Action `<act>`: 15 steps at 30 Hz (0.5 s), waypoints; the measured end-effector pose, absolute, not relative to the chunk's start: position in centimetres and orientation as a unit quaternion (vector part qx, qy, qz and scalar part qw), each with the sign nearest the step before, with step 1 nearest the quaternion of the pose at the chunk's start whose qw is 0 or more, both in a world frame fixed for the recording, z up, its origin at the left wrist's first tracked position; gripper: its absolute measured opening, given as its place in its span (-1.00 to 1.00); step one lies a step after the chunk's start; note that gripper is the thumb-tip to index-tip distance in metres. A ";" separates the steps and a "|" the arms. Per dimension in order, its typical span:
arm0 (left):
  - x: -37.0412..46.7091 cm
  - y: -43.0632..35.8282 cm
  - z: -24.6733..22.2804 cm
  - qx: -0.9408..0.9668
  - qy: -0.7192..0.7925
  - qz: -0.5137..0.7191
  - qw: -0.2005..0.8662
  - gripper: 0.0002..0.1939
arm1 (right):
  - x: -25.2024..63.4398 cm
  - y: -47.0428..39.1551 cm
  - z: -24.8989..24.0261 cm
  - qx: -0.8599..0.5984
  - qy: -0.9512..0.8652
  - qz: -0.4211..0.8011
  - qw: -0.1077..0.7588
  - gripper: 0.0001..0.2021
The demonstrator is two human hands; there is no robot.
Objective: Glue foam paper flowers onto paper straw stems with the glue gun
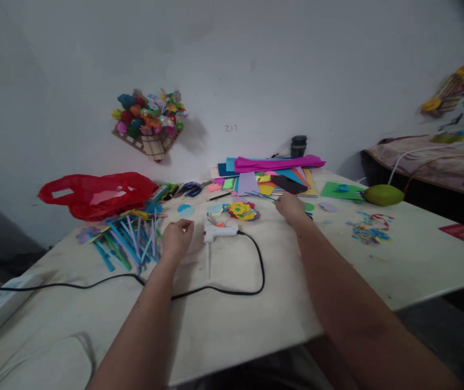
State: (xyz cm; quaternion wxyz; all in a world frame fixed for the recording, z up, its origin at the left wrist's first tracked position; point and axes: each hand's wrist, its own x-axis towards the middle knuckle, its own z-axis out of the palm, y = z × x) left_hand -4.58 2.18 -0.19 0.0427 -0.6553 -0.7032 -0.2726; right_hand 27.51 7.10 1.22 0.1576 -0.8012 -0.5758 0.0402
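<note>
The white glue gun lies on the worktop between the hands, probably for easy reach, while the right hand appears to pinch a blue strip and the left hand curls, its contents unclear.

Open rm is left on the surface nr the front edge and btwn the cord loop and R forearm. The ctr is blocked by the glue gun, w/ paper flowers just behind. The L side is obstructed by strips and the red bag; the back, by stacked sheets. A gap is left btwn R forearm and scraps. Low passage at L is crossed by the cord and L forearm.
</note>
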 end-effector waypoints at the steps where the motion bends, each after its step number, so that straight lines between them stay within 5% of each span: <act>1: -4.6 2.2 -0.2 -0.656 -0.702 -0.273 0.043 -0.68 | 27.4 7.1 1.3 -0.799 -0.576 0.043 0.165 -0.70; 15: -4.5 2.0 -0.1 -0.655 -0.703 -0.273 0.044 -0.66 | 27.1 7.7 1.1 -0.711 -0.672 0.051 0.201 -0.69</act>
